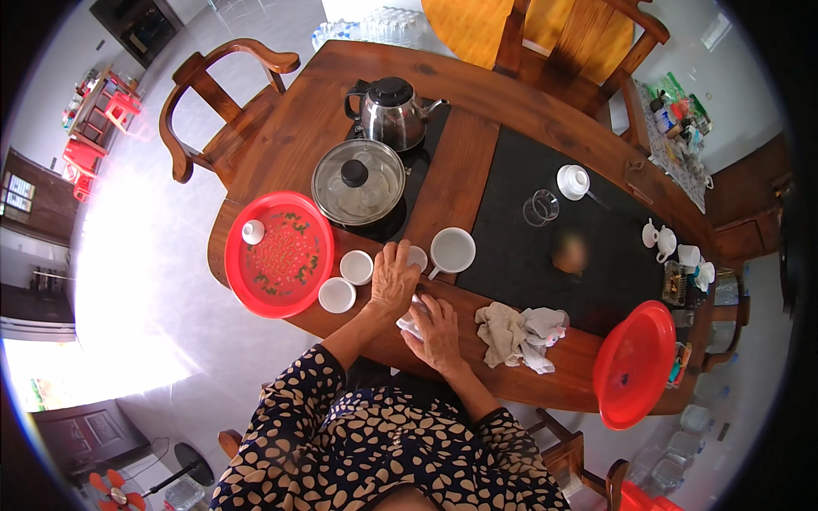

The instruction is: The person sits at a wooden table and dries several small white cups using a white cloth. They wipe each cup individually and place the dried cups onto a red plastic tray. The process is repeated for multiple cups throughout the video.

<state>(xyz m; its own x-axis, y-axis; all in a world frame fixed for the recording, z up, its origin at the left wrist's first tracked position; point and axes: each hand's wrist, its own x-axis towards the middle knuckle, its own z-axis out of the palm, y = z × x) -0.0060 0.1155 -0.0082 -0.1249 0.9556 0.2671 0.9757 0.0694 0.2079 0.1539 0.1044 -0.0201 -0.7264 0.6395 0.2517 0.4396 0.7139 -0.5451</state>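
My left hand (394,283) is closed around the side of a small white cup (417,259) near the table's front edge. Just nearer to me and to the right, my right hand (436,334) curls over something white (409,324), mostly covered by the fingers; whether it is a cup or a cloth I cannot tell. Two white cups, one (356,267) behind the other (337,295), stand left of my left hand. To its right is a larger white mug (452,250) with a handle. A red tray (281,300) holds one small white cup (253,232).
Behind the cups stand a lidded glass pot (359,192) and a steel kettle (392,115). Crumpled cloths (511,334) lie to the right, before a red basin (635,366). A clear glass (540,208), white bowl (573,181) and several small cups occupy the black panel (520,255).
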